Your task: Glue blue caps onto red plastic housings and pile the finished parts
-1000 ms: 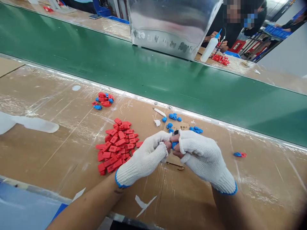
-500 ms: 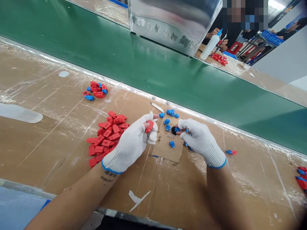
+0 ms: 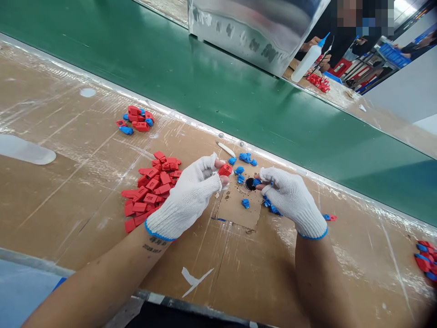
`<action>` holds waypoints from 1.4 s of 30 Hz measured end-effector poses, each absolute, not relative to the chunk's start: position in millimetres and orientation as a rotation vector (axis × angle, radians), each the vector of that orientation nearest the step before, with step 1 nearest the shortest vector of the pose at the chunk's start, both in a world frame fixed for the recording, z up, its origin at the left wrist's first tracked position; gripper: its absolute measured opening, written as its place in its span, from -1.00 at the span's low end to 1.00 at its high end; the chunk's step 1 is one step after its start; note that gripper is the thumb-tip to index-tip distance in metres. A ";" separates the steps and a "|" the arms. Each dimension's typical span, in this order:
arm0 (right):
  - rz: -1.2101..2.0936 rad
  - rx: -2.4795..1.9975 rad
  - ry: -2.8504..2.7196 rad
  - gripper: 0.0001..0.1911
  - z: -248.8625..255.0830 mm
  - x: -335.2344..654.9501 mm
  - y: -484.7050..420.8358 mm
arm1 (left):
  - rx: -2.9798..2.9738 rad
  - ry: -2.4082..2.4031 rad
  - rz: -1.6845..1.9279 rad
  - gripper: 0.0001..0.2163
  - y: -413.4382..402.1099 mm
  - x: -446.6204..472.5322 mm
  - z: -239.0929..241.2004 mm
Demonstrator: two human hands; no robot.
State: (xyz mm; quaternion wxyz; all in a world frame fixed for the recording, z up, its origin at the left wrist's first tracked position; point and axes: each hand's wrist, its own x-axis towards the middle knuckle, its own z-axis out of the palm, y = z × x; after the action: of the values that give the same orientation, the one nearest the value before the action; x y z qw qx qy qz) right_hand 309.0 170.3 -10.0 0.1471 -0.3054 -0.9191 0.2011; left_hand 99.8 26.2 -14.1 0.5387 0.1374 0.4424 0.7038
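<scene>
Both hands wear white knit gloves with bare fingertips. My left hand (image 3: 189, 196) is closed, pinching a small red plastic piece (image 3: 225, 170) between thumb and forefinger. My right hand (image 3: 290, 200) is closed, its fingertips pinching a small blue piece (image 3: 256, 182) over a small dark round dish (image 3: 250, 184) on a cardboard patch (image 3: 235, 209). A pile of red pieces (image 3: 148, 191) lies just left of my left hand. Loose blue pieces (image 3: 244, 159) are scattered beyond the hands, and more lie under my right palm.
A green conveyor belt (image 3: 205, 91) runs along the far edge of the taped cardboard bench. A small red-and-blue heap (image 3: 136, 120) lies far left, another (image 3: 425, 262) at the right edge. Across the belt stand a metal box (image 3: 252, 27) and another person holding a squeeze bottle (image 3: 309, 59).
My hands, joined together a second ago, have parted. The left carried the red piece away; the right went to the dark dish with a blue piece. The view shifted slightly.
</scene>
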 end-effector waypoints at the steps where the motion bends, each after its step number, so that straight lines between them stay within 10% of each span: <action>1: 0.586 -0.881 -2.647 -0.88 -9.4 308.7 170.3 | 0.320 1.046 1.676 -0.65 26.4 99.7 -13.9; 42: 0.851 -0.298 -2.106 -0.77 23.8 278.4 109.7 | 0.687 1.098 1.611 -0.83 11.5 120.2 -12.1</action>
State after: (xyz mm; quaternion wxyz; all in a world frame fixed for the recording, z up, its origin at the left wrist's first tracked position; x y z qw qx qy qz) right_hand 278.4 109.7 23.8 0.4128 -0.1186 -0.8373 0.3383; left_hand 120.2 11.5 -12.1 0.5119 0.2856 0.4563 0.6694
